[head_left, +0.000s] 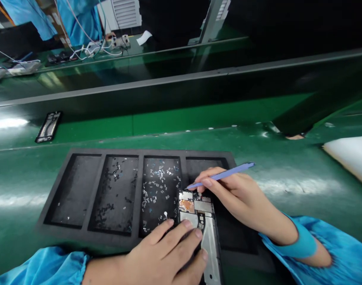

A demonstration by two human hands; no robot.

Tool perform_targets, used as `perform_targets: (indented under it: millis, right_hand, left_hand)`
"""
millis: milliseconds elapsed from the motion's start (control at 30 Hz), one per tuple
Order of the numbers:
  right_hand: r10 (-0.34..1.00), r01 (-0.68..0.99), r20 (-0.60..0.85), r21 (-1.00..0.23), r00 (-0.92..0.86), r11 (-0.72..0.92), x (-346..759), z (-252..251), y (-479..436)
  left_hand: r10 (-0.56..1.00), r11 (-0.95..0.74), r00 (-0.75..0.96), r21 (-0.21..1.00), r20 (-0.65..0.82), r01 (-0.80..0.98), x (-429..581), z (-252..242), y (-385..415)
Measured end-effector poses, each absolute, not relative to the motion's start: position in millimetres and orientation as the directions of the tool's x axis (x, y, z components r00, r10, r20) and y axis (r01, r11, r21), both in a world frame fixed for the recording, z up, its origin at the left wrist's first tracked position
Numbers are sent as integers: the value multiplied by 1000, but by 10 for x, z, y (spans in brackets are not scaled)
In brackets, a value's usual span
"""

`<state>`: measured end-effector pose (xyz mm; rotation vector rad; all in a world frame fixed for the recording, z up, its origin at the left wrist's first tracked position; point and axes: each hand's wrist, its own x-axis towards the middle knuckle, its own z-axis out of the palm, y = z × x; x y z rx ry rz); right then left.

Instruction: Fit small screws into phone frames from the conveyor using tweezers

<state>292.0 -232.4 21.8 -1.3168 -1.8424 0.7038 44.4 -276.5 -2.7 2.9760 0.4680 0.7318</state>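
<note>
Phone chassis (209, 233) opened up, stripping partly done.
Lying over the right end of the black foam tray (65, 233) on the green bench (287, 178); steadied by left hand (163, 257), fingers pressed flat on its board, grip holding nothing. Blue pry tool (222, 174) pinched in right hand (243, 198), tip at the top edge. Small removed parts (160, 186) already scattered in two middle compartments; board and shields still in place.

Place: we are at an electronics assembly line in a factory.
Bench: a green conveyor belt (169, 122) runs just beyond our hands.
Parts: a black foam tray (80, 233) of tiny components lies under them.
Co-workers: blue smocks (80, 19) and cables (91, 47) show far beyond.
</note>
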Motion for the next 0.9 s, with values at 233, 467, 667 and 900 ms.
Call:
perform_targets:
  millis: [233, 467, 667, 900]
  right_hand:
    - [877, 574, 307, -667, -369, 475, 2944, 297, -2365]
    - [779, 587, 406, -513, -477, 626, 2967, 289, -2436]
    - [799, 595, 395, -532, -454, 602, 2966, 300, -2393]
    - [955, 460, 266, -837, -130, 296, 2924, 259, -2355]
  left_hand:
    - [331, -944, 815, 159, 476, 291, 465, -16, -2762]
    - [619, -783, 716, 187, 323, 593, 533, 326, -2541]
    - [664, -738, 696, 91, 272, 668, 630, 273, -2444]
    - [689, -725, 698, 219, 195, 653, 630, 261, -2443]
